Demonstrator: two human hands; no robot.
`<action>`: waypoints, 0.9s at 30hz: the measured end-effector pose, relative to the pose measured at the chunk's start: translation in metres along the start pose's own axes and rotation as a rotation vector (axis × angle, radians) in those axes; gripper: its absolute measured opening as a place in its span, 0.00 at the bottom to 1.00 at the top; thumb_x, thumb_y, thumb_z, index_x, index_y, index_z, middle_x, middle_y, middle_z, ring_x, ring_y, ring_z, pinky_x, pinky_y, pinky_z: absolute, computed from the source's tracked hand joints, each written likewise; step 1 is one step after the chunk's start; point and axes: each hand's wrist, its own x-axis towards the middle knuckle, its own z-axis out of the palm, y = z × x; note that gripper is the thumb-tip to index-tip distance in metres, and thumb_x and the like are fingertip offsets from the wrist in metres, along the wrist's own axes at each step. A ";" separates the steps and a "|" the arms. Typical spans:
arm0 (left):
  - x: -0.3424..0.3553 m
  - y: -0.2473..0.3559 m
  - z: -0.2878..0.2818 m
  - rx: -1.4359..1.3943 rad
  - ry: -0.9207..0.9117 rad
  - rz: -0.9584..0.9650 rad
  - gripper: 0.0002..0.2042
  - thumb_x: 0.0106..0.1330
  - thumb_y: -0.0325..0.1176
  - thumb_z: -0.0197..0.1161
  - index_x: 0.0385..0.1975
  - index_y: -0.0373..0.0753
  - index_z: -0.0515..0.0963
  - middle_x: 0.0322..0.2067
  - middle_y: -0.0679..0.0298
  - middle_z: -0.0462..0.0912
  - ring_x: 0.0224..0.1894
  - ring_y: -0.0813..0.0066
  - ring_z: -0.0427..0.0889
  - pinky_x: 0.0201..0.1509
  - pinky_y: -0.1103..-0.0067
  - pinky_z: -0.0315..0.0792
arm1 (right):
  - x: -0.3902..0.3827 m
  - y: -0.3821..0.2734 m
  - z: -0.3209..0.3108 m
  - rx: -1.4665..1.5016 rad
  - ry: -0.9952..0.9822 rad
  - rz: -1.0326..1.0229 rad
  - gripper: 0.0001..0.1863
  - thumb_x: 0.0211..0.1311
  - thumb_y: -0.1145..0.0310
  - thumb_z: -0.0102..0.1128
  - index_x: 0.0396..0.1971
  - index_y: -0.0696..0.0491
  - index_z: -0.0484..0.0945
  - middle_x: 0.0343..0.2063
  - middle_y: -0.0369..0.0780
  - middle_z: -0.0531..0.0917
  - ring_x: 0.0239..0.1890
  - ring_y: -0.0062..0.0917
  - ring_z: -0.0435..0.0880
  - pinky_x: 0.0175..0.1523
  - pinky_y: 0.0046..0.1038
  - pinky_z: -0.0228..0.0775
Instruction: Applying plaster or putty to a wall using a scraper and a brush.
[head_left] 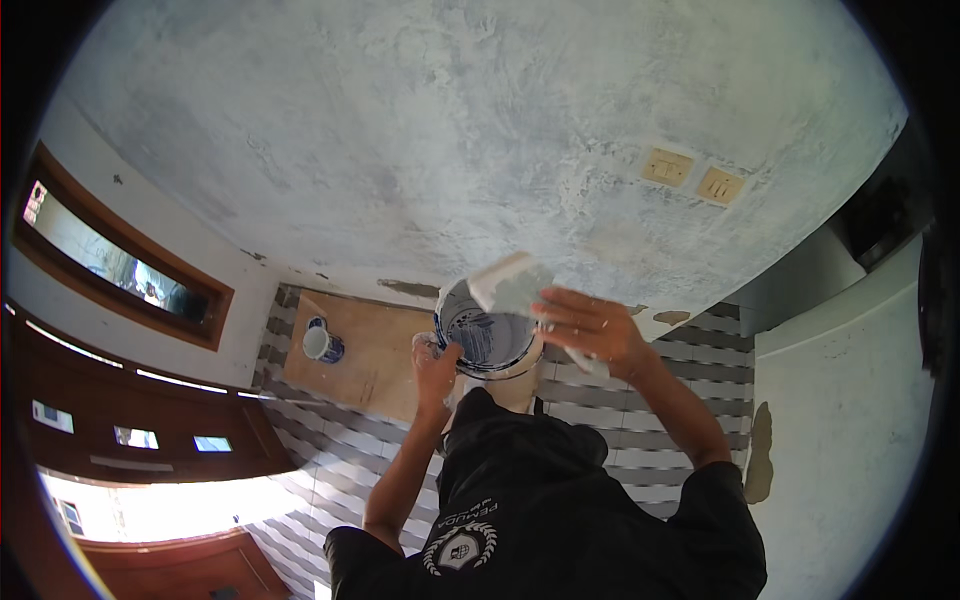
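My left hand (435,370) is closed on the left side of the rim of a round bucket (515,345). Grey-white paste or paint coats its inside, with dark blue streaks at the bottom. Over the bucket's right rim, my right hand (600,330) grips a wide putty knife (510,283), slightly blurred and smeared with pale material. Its handle end sticks out below my fingers. Whitish smears mark both hands. Just beyond the tool rises the wall (430,150), patchy grey and white.
Two cream switch or socket plates (668,167) sit on the wall. At left, a small white-and-blue tub (322,345) stands on a brown board (370,385) over the striped tile floor (650,400). A wooden window frame (130,265) and door (150,420) lie further left; a white surface (840,400) stands right.
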 end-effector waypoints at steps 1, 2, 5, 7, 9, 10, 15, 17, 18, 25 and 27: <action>0.007 -0.003 0.003 -0.049 0.006 0.002 0.10 0.50 0.25 0.61 0.31 0.36 0.68 0.25 0.68 0.73 0.24 0.83 0.70 0.27 0.84 0.67 | 0.009 0.002 -0.005 -0.045 0.002 0.039 0.18 0.53 0.73 0.59 0.46 0.47 0.81 0.51 0.39 0.80 0.56 0.33 0.76 0.60 0.34 0.70; 0.015 -0.006 0.005 -0.098 0.011 0.003 0.10 0.50 0.25 0.60 0.31 0.36 0.68 0.24 0.68 0.72 0.25 0.83 0.71 0.26 0.84 0.67 | 0.017 0.006 -0.008 -0.089 0.004 0.078 0.19 0.49 0.73 0.60 0.46 0.50 0.81 0.51 0.39 0.80 0.56 0.34 0.76 0.60 0.34 0.69; 0.022 -0.018 0.025 -0.123 -0.010 -0.042 0.10 0.50 0.26 0.61 0.30 0.36 0.68 0.24 0.68 0.72 0.24 0.83 0.70 0.23 0.83 0.67 | 0.032 0.022 -0.037 -0.246 -0.028 0.156 0.21 0.48 0.73 0.61 0.46 0.51 0.80 0.51 0.40 0.79 0.56 0.34 0.76 0.59 0.35 0.70; 0.050 -0.030 0.023 -0.071 -0.047 -0.048 0.10 0.50 0.27 0.61 0.30 0.36 0.68 0.24 0.68 0.72 0.23 0.83 0.70 0.23 0.83 0.67 | 0.048 0.042 -0.036 -0.325 -0.019 0.198 0.20 0.47 0.74 0.61 0.45 0.51 0.80 0.51 0.40 0.79 0.55 0.34 0.76 0.59 0.35 0.70; 0.069 -0.045 0.016 -0.013 -0.083 -0.062 0.11 0.49 0.28 0.62 0.29 0.36 0.68 0.24 0.68 0.72 0.23 0.83 0.69 0.22 0.83 0.66 | 0.057 0.060 -0.026 -0.418 -0.016 0.265 0.21 0.45 0.74 0.63 0.44 0.51 0.80 0.50 0.40 0.80 0.55 0.33 0.76 0.59 0.35 0.70; 0.077 -0.051 0.013 0.016 -0.087 -0.058 0.10 0.49 0.28 0.62 0.29 0.37 0.68 0.23 0.68 0.71 0.22 0.83 0.69 0.21 0.83 0.66 | 0.060 0.069 -0.021 -0.446 -0.002 0.273 0.21 0.42 0.76 0.64 0.42 0.51 0.81 0.49 0.40 0.80 0.55 0.33 0.77 0.58 0.35 0.71; 0.116 -0.050 0.000 0.045 -0.127 -0.043 0.10 0.49 0.29 0.63 0.27 0.36 0.68 0.23 0.68 0.70 0.23 0.82 0.68 0.21 0.81 0.65 | 0.073 0.114 0.005 -0.541 0.034 0.356 0.28 0.30 0.80 0.67 0.41 0.52 0.81 0.50 0.41 0.80 0.56 0.34 0.76 0.58 0.33 0.71; 0.126 -0.034 -0.011 0.106 -0.186 -0.048 0.10 0.49 0.29 0.62 0.27 0.36 0.69 0.24 0.68 0.70 0.24 0.79 0.67 0.23 0.79 0.64 | 0.079 0.123 0.005 -0.571 0.065 0.400 0.27 0.29 0.80 0.68 0.40 0.52 0.81 0.50 0.41 0.80 0.55 0.34 0.77 0.57 0.33 0.72; 0.140 -0.045 -0.020 0.111 -0.201 -0.048 0.10 0.49 0.29 0.62 0.27 0.36 0.69 0.24 0.68 0.70 0.24 0.79 0.67 0.23 0.79 0.64 | 0.088 0.124 0.001 -0.534 0.079 0.421 0.27 0.29 0.80 0.68 0.39 0.52 0.82 0.49 0.40 0.81 0.54 0.34 0.78 0.56 0.33 0.72; 0.195 -0.055 -0.046 0.118 -0.270 0.017 0.10 0.47 0.29 0.63 0.25 0.34 0.68 0.23 0.65 0.70 0.26 0.74 0.67 0.29 0.76 0.65 | 0.162 0.093 -0.047 -0.867 0.101 0.230 0.22 0.40 0.75 0.66 0.41 0.47 0.82 0.47 0.34 0.82 0.50 0.29 0.81 0.54 0.33 0.74; 0.207 -0.056 -0.051 0.025 -0.269 -0.081 0.11 0.46 0.29 0.63 0.22 0.32 0.68 0.23 0.62 0.70 0.27 0.71 0.67 0.31 0.73 0.65 | 0.183 0.083 -0.059 -0.975 0.115 0.176 0.21 0.42 0.74 0.65 0.42 0.46 0.82 0.48 0.34 0.82 0.52 0.28 0.80 0.57 0.33 0.71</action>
